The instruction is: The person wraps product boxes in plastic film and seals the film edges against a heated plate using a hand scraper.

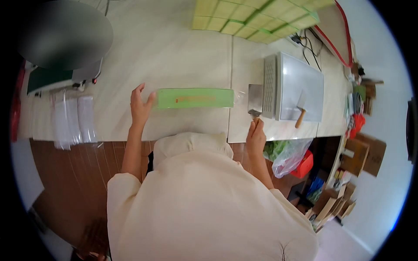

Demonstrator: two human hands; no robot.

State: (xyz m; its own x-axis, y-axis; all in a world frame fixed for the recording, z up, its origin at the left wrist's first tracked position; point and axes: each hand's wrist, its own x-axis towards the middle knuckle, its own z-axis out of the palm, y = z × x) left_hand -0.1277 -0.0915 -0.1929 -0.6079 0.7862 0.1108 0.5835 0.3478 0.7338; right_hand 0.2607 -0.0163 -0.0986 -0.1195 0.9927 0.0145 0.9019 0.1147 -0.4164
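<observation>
A long green box point(196, 98) with blurred reddish print lies on the pale table in front of me. Clear film sticks out past its right end. My left hand point(140, 104) is at the box's left end, fingers and thumb apart; whether the thumb touches the box I cannot tell. My right hand point(256, 132) is closed round the wooden handle of a scraper point(255, 98). Its wide metal blade points away from me, between the box and a grey metal appliance point(289, 82). On top of that appliance lies a second, wooden-handled scraper point(300, 113).
Stacked pale green boxes point(252, 19) stand at the back, with black cables beside them. Clear-wrapped white packs point(74, 119) lie at the left edge, near a dark round-topped device point(65, 35). Below the table's right side are a plastic bag point(291, 158) and a red container point(303, 164).
</observation>
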